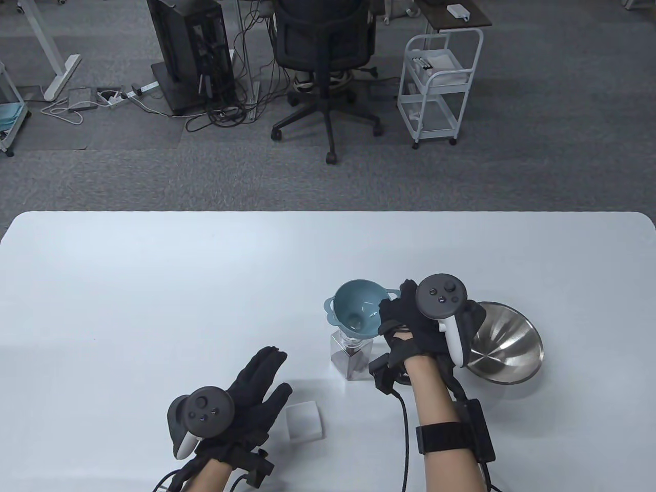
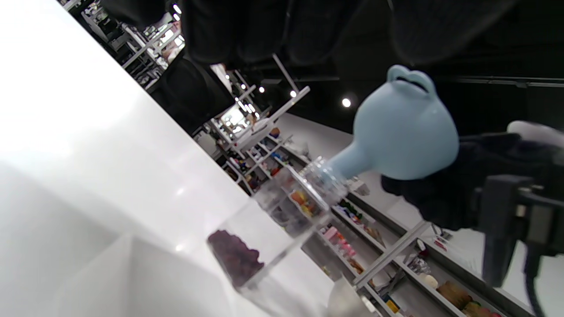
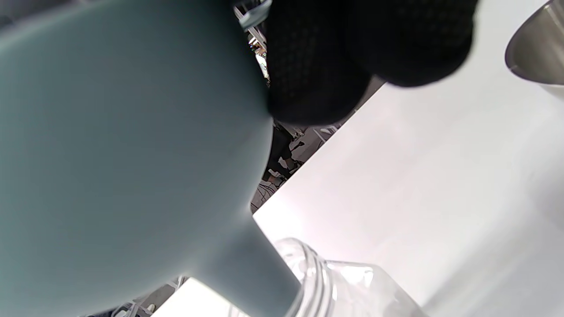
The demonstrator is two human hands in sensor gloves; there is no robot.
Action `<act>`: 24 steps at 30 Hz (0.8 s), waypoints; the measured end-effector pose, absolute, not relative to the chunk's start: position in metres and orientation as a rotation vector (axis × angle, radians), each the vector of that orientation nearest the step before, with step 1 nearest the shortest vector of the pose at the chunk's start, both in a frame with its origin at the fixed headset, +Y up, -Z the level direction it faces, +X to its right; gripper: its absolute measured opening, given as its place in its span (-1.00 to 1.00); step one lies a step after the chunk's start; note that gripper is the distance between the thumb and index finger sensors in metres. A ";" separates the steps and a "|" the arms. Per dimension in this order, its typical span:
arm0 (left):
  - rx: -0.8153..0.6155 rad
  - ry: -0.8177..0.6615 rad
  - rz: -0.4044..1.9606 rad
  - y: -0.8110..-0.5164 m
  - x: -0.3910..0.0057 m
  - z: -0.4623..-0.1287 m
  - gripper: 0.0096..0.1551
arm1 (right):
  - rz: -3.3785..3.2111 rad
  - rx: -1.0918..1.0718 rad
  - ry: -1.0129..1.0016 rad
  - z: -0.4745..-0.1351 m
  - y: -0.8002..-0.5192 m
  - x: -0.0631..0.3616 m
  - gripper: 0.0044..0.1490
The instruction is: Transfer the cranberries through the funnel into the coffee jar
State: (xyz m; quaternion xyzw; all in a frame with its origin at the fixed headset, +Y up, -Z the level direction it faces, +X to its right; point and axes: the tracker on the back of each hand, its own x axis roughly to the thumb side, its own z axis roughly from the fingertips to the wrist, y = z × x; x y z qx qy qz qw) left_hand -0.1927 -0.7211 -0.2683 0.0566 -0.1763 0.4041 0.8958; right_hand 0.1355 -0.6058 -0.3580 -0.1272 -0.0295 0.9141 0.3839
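Cranberries (image 2: 235,257) lie at the bottom of a clear jar (image 1: 351,359) just left of the right hand (image 1: 410,328), whose fingers grip the rim of a blue funnel (image 1: 359,307) with its spout in the jar's mouth. A steel bowl (image 1: 507,348) sits just right of that hand. The left hand (image 1: 246,397) rests open and flat, holding nothing, a white lid (image 1: 304,420) beside its thumb.

Your right hand (image 1: 410,328) was hemmed in: the funnel (image 1: 359,307) on the jar (image 1: 352,359) stood close at its left, the steel bowl (image 1: 507,343) just beside its right. Near your left hand (image 1: 241,394) lay only the white lid (image 1: 304,420); bare table (image 1: 154,287) stretched beyond.
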 end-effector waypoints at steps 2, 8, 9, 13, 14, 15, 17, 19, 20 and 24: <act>0.118 -0.365 0.837 -0.721 -0.193 -0.268 -0.17 | 2.316 -0.309 -0.092 -0.355 -0.600 0.138 -0.14; 0.114 -0.362 0.837 -0.722 -0.193 -0.268 -0.18 | 2.261 -0.262 -0.158 -0.344 -0.581 0.148 -0.14; 0.114 -0.361 0.837 -0.722 -0.193 -0.268 -0.18 | 2.254 -0.254 -0.178 -0.342 -0.577 0.151 -0.14; 0.114 -0.360 0.838 -0.722 -0.193 -0.268 -0.18 | 2.236 -0.245 -0.248 -0.334 -0.565 0.164 -0.15; 0.113 -0.360 0.838 -0.722 -0.193 -0.268 -0.18 | 2.235 -0.248 -0.273 -0.331 -0.562 0.170 -0.15; 0.112 -0.360 0.839 -0.722 -0.193 -0.268 -0.18 | 2.232 -0.261 -0.310 -0.329 -0.559 0.175 -0.16; 0.111 -0.361 0.838 -0.722 -0.193 -0.268 -0.18 | 2.229 -0.285 -0.361 -0.324 -0.556 0.186 -0.18; 0.111 -0.362 0.837 -0.722 -0.193 -0.268 -0.18 | 2.231 -0.314 -0.412 -0.320 -0.555 0.196 -0.19; 0.110 -0.362 0.837 -0.722 -0.193 -0.268 -0.18 | 2.233 -0.328 -0.434 -0.318 -0.554 0.200 -0.19; 0.109 -0.361 0.838 -0.722 -0.193 -0.268 -0.18 | 2.231 -0.405 -0.521 -0.311 -0.556 0.224 -0.21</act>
